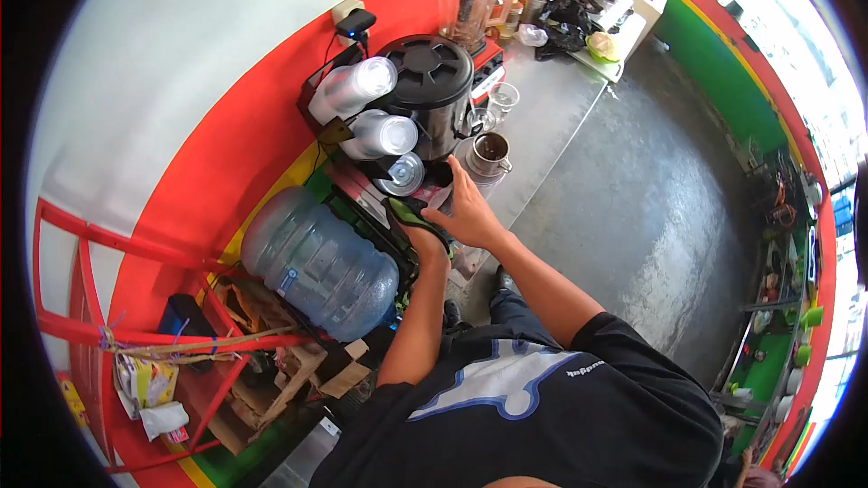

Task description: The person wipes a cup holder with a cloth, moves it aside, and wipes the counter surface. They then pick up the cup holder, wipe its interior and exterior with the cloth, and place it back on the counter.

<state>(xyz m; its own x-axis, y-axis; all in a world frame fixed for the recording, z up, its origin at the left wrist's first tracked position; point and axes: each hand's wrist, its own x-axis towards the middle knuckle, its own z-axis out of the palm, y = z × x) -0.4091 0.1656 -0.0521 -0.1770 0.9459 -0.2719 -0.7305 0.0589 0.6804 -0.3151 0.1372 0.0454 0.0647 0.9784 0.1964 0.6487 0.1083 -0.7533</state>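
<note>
At the left hand point(429, 244), resting across the palm: a black-and-green item point(410, 214), too small and dark to name with certainty. Cannot tell whether clamped by the left fingers or only supported, these being mostly hidden. On the right hand point(472, 211), fingers extended and lying close together, thumb spread apart from them and reaching to the item, with no closed grip.

Seems light and rather soft, judging by the thin, bent outline; probably not fragile, perhaps a little slippery if smooth. Best to take hold by the near border, between thumb and fingers, keeping the palm below as support.

Just ahead of the fingers, the dark-lidded dispenser point(425, 77); to the right of them, close, the metal cup point(491, 153), open at the top and easy to knock. Ahead and to the left, the clear lids point(404, 173) and stacked plastic cups point(384, 134); to the left and nearer the body, the big water bottle point(323, 262). Little room on these sides. More open room to the right, past the edge of the bench point(553, 90), above the floor point(633, 181).
</note>
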